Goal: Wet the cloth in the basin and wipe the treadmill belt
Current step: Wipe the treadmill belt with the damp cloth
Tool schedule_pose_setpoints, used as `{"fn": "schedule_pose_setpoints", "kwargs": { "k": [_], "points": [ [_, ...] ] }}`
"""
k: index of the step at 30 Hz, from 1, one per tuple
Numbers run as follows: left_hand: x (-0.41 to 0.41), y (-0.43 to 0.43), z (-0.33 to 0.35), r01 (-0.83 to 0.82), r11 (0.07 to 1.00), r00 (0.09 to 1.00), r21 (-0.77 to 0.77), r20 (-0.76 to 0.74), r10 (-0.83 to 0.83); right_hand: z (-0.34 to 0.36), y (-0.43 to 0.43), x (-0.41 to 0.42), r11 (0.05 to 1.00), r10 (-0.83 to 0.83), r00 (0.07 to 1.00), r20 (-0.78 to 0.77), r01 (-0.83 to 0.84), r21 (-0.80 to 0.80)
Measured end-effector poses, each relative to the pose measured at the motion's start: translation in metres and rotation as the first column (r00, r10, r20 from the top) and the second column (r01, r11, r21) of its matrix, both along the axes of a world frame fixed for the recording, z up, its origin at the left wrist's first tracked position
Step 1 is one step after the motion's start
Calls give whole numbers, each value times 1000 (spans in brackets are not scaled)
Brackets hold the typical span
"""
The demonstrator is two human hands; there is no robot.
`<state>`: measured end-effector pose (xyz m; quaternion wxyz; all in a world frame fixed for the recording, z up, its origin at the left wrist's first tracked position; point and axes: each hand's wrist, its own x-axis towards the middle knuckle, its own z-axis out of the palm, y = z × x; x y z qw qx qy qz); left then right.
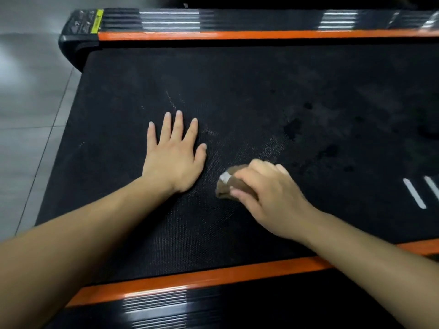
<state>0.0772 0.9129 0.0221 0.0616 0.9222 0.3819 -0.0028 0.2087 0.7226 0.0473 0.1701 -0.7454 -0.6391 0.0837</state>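
The black treadmill belt (261, 96) fills most of the view, with dark wet patches right of centre. My right hand (268, 195) is closed around a bunched brown cloth (228, 186) with a pale edge, and presses it onto the belt just below the middle. My left hand (174, 153) lies flat on the belt to the left of the cloth, fingers spread, holding nothing. No basin is in view.
Orange strips and ribbed black side rails border the belt at the far side (237, 34) and the near side (190, 283). White stripe marks (414, 193) sit on the belt at the right. Grey tiled floor (28, 103) lies beyond the belt's left end.
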Motion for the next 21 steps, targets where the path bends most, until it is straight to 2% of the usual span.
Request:
{"fn": "schedule_pose_setpoints", "kwargs": {
  "k": [2, 5, 6, 8, 10, 12, 14, 16, 18, 19, 21],
  "points": [
    [0, -1, 0, 2, 1000, 1000, 2, 2, -2, 2, -5, 16, 1000, 9, 998, 60, -10, 11],
    [0, -2, 1, 2, 1000, 1000, 1, -1, -2, -2, 2, 59, 954, -300, 951, 70, 298, 43],
    [0, -3, 1, 1, 1000, 1000, 0, -4, -1, -3, 2, 59, 933, -359, 932, 57, 357, 34],
    [0, -7, 2, -3, 1000, 1000, -7, -8, 2, -4, -3, 31, 957, -290, 954, 72, 288, 39],
    [1, -14, 3, -4, 1000, 1000, -19, -13, 4, 0, -19, -17, 998, -58, 998, 21, 57, 14],
    [1, -23, 4, -5, 999, 1000, -33, -10, 4, 5, -34, -29, 993, 90, 994, -61, -94, -68],
    [0, -34, 5, 6, 999, 1000, -43, -1, -6, 8, -35, -4, 994, 92, 996, -4, -92, -53],
    [-2, -46, 5, 31, 999, 1000, -38, -4, -31, 6, -37, 32, 998, -56, 998, 39, 55, 18],
    [-1, -55, 4, 46, 998, 999, -44, -12, -46, 5, -44, 50, 977, -198, 980, -20, 199, 71],
    [1, -59, 4, 41, 998, 999, -54, -10, -42, 5, -50, 47, 977, -198, 979, -45, 201, 78],
    [7, -62, 5, 36, 997, 999, -70, -6, -37, 5, -63, 28, 997, -56, 997, -52, 58, 48]
  ]
}}
